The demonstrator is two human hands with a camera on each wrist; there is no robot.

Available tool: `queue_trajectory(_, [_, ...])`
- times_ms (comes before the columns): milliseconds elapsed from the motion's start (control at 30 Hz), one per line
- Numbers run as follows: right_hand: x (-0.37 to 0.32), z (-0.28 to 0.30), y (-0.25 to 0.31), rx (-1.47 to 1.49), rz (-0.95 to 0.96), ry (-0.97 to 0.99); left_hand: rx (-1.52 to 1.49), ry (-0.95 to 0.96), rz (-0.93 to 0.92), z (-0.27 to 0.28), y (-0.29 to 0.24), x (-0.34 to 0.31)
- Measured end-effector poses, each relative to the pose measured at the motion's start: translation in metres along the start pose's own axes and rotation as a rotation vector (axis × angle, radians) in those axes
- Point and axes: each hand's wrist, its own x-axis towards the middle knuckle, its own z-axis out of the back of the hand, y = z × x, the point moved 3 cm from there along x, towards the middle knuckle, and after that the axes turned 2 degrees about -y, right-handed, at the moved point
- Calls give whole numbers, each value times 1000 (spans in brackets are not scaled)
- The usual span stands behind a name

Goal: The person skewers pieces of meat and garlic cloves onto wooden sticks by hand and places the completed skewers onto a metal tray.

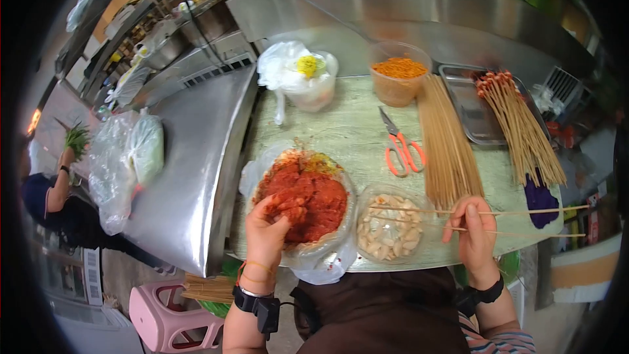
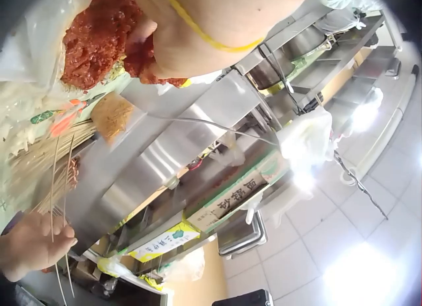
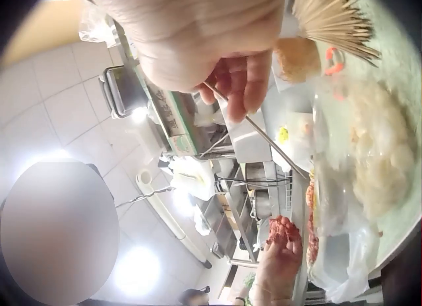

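My left hand (image 1: 263,231) pinches a piece of red, seasoned meat (image 3: 283,232) between thumb and fingers. It is over a bowl lined with a plastic bag (image 1: 350,213), which is heaped with more red meat (image 1: 321,196) and has yellowish bits along its far edge. To the right, my right hand (image 1: 474,233) grips two thin wooden skewers (image 1: 537,212) that lie sideways, their left ends over a clear tub (image 1: 364,249). Pale, clove-like pieces (image 1: 386,239) fill that tub. In the right wrist view a skewer (image 3: 277,144) runs out from under the curled fingers.
Orange-handled scissors (image 1: 406,154) and a bundle of bare skewers (image 1: 449,144) lie beyond the tub. Behind stand a tub of orange seasoning (image 1: 398,78) and a bagged white container (image 1: 314,95). Loaded skewers (image 1: 521,124) rest across a metal tray (image 1: 468,118). Another person (image 1: 56,196) is at far left.
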Motion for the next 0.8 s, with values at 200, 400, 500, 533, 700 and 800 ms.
queue_trajectory(200, [0,4,36,-153,-48,31,-3,-87,-26,-12,13,-7])
queue_trajectory(400, [0,-9,37,-332,-24,109,2,-148,-122,-44,14,-20])
queue_trajectory(500, [1,-14,40,-390,-53,165,-100,-154,-71,-49,33,-20])
queue_trajectory(533, [2,-16,42,-414,-59,205,-101,-157,-67,-49,35,-20])
queue_trajectory(700, [8,-23,43,-477,-75,317,-89,-166,-147,-47,41,-16])
queue_trajectory(800, [9,-31,32,-501,-79,381,-55,-137,-165,-46,41,-16])
